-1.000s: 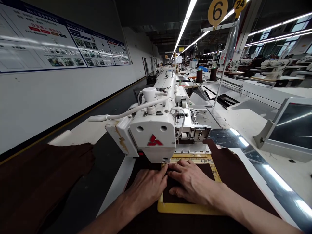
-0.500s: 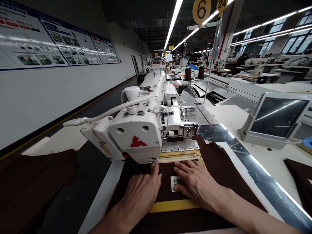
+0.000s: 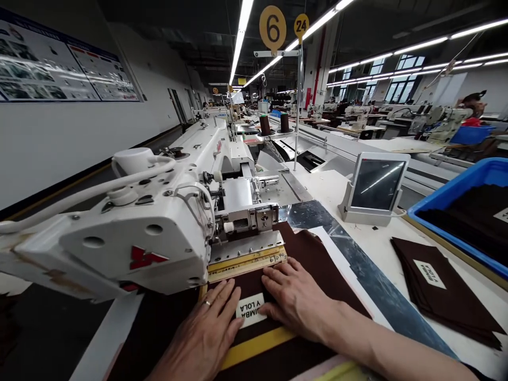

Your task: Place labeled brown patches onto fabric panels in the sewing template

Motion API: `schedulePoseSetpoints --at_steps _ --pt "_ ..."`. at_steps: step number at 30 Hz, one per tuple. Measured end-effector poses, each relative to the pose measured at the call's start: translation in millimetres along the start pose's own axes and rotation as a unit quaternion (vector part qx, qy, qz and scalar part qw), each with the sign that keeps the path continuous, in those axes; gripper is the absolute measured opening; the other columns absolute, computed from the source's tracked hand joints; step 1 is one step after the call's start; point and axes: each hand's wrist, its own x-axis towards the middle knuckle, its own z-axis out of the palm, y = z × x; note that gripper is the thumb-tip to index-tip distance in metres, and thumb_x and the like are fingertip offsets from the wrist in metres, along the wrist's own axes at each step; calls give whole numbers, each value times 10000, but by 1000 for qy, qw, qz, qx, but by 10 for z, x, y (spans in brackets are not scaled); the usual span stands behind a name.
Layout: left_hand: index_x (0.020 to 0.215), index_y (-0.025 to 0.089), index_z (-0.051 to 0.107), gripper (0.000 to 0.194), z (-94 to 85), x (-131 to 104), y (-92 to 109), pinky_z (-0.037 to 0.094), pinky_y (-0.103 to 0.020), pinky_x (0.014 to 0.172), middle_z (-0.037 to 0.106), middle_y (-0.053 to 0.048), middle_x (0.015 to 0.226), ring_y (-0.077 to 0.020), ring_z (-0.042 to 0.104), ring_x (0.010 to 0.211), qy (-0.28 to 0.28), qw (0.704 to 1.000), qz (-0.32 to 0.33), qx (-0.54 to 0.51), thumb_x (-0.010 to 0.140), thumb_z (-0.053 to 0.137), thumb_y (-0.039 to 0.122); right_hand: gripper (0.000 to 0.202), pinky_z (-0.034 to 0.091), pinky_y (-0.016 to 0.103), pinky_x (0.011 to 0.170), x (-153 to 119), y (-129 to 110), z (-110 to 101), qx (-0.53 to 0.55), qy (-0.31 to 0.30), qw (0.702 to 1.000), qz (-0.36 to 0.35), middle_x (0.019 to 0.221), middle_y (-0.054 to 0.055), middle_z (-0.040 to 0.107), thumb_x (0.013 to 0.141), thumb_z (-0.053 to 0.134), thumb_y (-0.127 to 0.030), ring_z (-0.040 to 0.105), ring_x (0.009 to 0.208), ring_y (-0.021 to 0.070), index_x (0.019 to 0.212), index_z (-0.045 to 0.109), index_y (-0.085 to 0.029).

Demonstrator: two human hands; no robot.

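Observation:
A white label with black lettering lies on dark brown fabric under the sewing machine's front. My left hand, a ring on one finger, rests flat just left of the label, fingers stretched forward. On the label's other side my right hand presses the fabric, fingers spread and the thumb at the label's edge. Beyond my fingertips are a yellow ruler-like strip and a metal clamp plate. A plain yellow strip crosses the fabric below the label.
The white sewing machine head juts out at left. To the right stand a small screen, a stack of brown pieces with a label, and a blue bin holding dark cloth. Thread cones stand farther back.
The view has swung right, bringing the blue bin and stacked pieces into sight. My left hand has flattened out beside the label, which shows more fully. My right hand stays on the fabric.

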Motion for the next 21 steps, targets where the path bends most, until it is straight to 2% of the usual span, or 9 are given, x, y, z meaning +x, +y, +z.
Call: schedulePoseSetpoints --at_steps 4,8,11,16,21 --pt "1412 267 603 499 -98 89 52 591 -488 918 585 -174 1431 -371 601 1270 -28 1000 -3 -3 983 539 515 443 187 565 1214 -135 182 -49 0 14 999 32 1423 91 584 1049 479 -494 443 1359 301 1355 608 -201" --pt "1334 291 673 521 -247 231 104 610 -508 850 636 -196 1358 -396 653 1188 -73 997 -28 -22 945 547 613 404 336 453 1147 -170 316 -130 30 12 999 20 1373 62 622 1050 498 -457 514 1270 255 1351 615 -214" --pt "1303 235 690 546 -313 314 122 603 -496 894 623 -167 1388 -370 639 1219 -85 995 -18 -43 944 545 620 373 387 427 1095 -170 347 -151 15 20 1000 19 1365 60 624 1067 462 -410 534 1231 247 1336 625 -209" --pt "1246 174 700 501 -241 380 142 545 -472 1018 589 -140 1435 -325 595 1288 -90 994 6 -66 943 597 560 306 279 549 1172 -141 301 -100 -43 15 999 18 1377 85 611 1071 445 -354 508 1290 280 1230 656 -199" --pt "1371 247 632 549 -157 387 177 524 -520 1016 570 -110 1460 -361 572 1307 -94 994 18 -54 934 612 578 277 239 555 1207 -95 297 -128 -80 -35 996 1 1414 97 584 1073 438 -263 461 1367 278 1240 646 -187"
